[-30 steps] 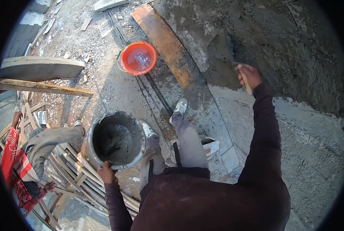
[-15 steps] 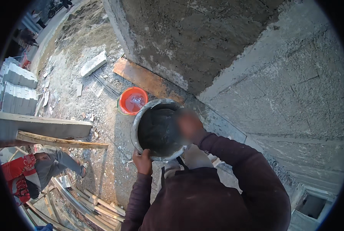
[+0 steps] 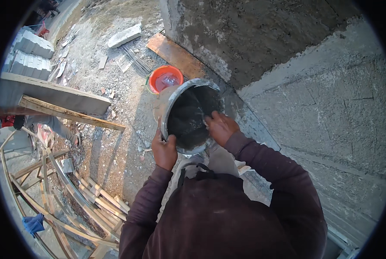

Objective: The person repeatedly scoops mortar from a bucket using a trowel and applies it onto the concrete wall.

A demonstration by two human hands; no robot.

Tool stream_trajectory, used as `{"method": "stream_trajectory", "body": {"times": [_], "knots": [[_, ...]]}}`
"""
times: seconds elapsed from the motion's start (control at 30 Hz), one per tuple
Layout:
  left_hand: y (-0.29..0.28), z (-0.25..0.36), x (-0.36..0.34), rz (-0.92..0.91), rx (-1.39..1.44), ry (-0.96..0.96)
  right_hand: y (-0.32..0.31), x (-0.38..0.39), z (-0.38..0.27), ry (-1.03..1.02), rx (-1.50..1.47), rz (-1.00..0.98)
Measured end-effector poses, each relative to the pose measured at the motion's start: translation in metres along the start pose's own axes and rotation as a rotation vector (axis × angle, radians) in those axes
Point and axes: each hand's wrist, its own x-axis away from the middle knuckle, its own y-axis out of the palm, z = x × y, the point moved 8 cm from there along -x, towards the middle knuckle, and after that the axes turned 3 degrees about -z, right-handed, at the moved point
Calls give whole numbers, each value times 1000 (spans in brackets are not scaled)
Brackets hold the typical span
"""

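Note:
A large bucket point(image 3: 160, 105), its rim crusted with grey, leans tilted in front of my legs. Dark wet mortar point(image 3: 186, 125) lies inside it. My left hand point(image 3: 164, 151) grips the near left part of the rim, thumb toward the inside and fingers along the outer wall. Over the right side of the opening, my right hand point(image 3: 222, 128) is closed with its fingers curled down into the bucket. Whatever it holds is hidden by the fingers and the dark interior. Just beyond the bucket stands an orange-red pail point(image 3: 181, 71) holding some water.
A partly plastered wall point(image 3: 314, 103) rises on the right. A rusty board point(image 3: 175, 55) runs along its foot. Left are a wooden plank point(image 3: 72, 113), stacked grey blocks point(image 3: 31, 64), bamboo poles point(image 3: 102, 196) and a partly hidden person point(image 3: 55, 125). A concrete slab point(image 3: 124, 35) lies farther off.
The bucket has tipped over more, showing its outer left wall. My right hand, blurred before, has moved lower and nearer on the bucket's right side. My left hand still grips the rim.

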Motion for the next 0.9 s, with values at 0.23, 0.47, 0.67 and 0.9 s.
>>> {"method": "stream_trajectory", "body": {"times": [0.23,0.47,0.67,0.9], "knots": [[-30,30,17,42,-9,63,67,-25,2,139,-220,-385],[-63,4,27,138,19,45,104,-52,-65,-13,-679,-260],[-75,-60,26,356,348,-288,74,-72,-66,-52,-387,-423],[-56,-128,24,575,683,-517,11,-89,-47,-297,-453,-311]]}}
